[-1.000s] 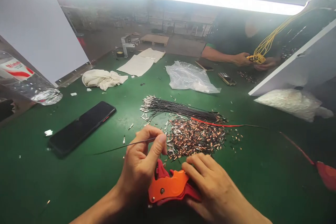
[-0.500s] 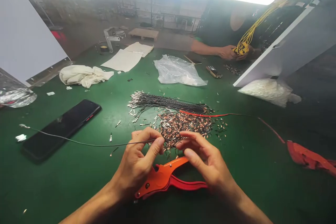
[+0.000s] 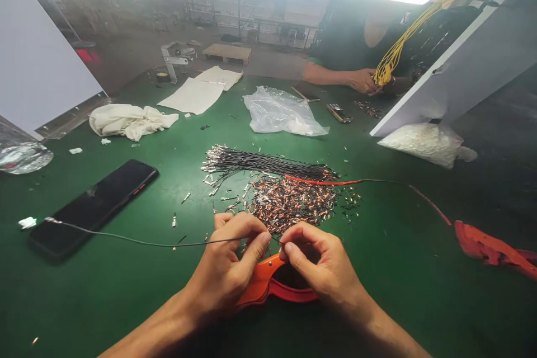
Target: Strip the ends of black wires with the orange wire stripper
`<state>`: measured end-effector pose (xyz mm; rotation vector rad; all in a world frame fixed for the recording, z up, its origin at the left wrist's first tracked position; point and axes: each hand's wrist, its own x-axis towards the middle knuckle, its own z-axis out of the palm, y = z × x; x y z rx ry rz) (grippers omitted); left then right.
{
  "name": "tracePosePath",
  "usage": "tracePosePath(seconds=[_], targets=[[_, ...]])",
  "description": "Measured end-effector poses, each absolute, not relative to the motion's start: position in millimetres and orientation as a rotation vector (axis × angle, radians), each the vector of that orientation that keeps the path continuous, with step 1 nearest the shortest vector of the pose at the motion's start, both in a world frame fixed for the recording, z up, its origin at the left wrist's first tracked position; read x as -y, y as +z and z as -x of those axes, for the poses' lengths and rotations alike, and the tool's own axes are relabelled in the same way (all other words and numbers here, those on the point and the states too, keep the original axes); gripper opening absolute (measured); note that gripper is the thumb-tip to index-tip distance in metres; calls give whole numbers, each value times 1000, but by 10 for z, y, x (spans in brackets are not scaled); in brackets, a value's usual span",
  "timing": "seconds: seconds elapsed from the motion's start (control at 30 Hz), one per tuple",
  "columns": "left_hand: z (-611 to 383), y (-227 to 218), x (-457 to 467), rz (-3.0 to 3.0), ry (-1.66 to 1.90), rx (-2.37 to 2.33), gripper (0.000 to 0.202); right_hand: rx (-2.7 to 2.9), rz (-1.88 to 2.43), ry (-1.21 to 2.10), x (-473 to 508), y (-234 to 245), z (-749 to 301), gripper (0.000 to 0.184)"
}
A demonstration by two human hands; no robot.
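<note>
A thin dark wire (image 3: pixel 138 241) runs left from my left hand (image 3: pixel 237 260), pinched between thumb and forefinger, and ends in a metal terminal over the phone. My right hand (image 3: pixel 316 260) is closed in a pinch on the wire's other end, close to the left fingertips. Below both hands lies an orange and red hand cutter (image 3: pixel 262 282), partly covered by them. Just beyond the fingers is a heap of short wire scraps with copper ends (image 3: pixel 293 201). Behind it lies a bundle of black wires (image 3: pixel 264 161) with metal terminals at the left.
A black phone (image 3: pixel 96 207) lies at left. A white cloth (image 3: pixel 132 120), paper sheets (image 3: pixel 195 94) and a clear plastic bag (image 3: pixel 283 112) lie farther back. A red strip (image 3: pixel 323 182) leads right to red material (image 3: pixel 482 246). Across the table a person's hands (image 3: pixel 367 81) hold yellow cables.
My right fingers have closed from an open pose into a pinch on the wire's end. Both hands have come together, and the wire's terminal end has shifted slightly right and down.
</note>
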<state>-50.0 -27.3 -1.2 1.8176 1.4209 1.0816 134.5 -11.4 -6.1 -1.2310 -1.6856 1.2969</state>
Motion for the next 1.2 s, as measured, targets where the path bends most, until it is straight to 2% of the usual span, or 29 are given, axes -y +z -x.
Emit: tracePosePath(seconds=[0.23, 0.77, 1.2], targets=[[457, -36, 293, -2038, 1037, -1387, 23, 1892, 1328, 834, 76, -112, -1312, 13], [435, -20, 291, -2013, 887, -1404, 26, 1915, 1446, 785, 38, -92, -1273, 10], [430, -26, 300, -2001, 961, -1417, 29, 1864, 1481, 730, 39, -84, -1239, 8]])
